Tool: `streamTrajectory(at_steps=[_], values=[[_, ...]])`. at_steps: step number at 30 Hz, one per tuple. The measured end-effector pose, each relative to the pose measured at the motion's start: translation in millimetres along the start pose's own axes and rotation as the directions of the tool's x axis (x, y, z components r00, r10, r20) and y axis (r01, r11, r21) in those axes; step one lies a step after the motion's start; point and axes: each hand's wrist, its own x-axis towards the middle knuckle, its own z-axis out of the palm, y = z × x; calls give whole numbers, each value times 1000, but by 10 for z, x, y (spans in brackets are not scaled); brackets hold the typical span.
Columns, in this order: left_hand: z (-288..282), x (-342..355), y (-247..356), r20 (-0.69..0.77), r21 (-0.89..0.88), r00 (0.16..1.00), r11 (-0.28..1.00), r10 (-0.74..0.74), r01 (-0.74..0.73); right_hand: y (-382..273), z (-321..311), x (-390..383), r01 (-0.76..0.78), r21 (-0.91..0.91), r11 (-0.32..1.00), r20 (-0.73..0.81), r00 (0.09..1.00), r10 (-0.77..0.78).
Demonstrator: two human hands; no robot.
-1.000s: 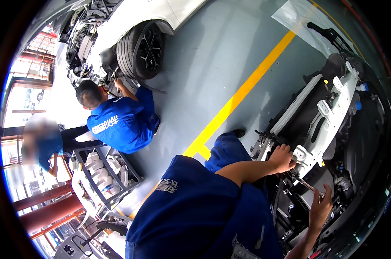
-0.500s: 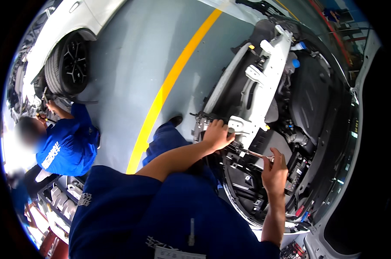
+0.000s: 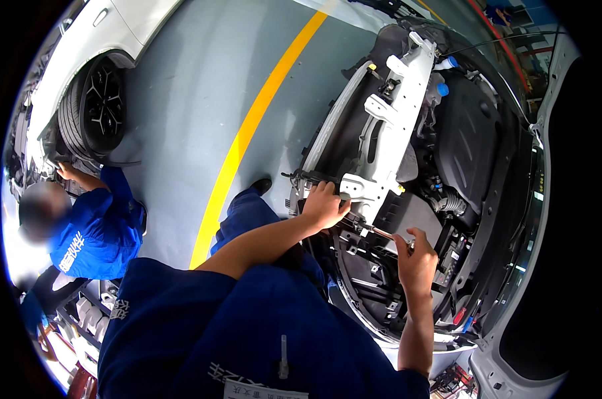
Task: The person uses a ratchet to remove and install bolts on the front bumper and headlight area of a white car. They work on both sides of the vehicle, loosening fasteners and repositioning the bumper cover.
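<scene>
A slim metal tool [image 3: 383, 233] slants off the near end of a white beam [image 3: 397, 130] in an open engine bay, its outer end pinched between the thumb and fingers of a worker's right hand [image 3: 417, 263]. The left hand [image 3: 325, 205] curls over dark framework just left of the beam's near end; whether it grips or merely braces cannot be told. The tool looks light, stiff and smooth, likely a little slippery, and is best held by its outer end. The beam appears rigid and too long to steady from one end; its brackets and cut-outs may have hard edges. To the beam's right, a flat dark housing [image 3: 410, 218], a ribbed hose [image 3: 452, 201] and a black engine cover [image 3: 467, 143] probably limit the swing. Left of the beam, grey floor [image 3: 181, 133] seems to offer more room, with a co-worker [image 3: 92, 233] well apart.
</scene>
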Motion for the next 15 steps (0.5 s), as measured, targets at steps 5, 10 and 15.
streamTrajectory(at_steps=[5, 10, 15], values=[[26, -32, -22, -9, -35, 997, 997, 73, -73, -48, 15, 32, 86, 109, 990, -76, 994, -78], [70, -36, -48, -30, -29, 997, 997, 75, -76, -44, 101, 73, 13, -108, 994, -95, 995, -24], [100, -88, -60, 4, -33, 997, 997, 76, -75, -171, 40, -9, 20, 133, 991, -41, 999, -14]])
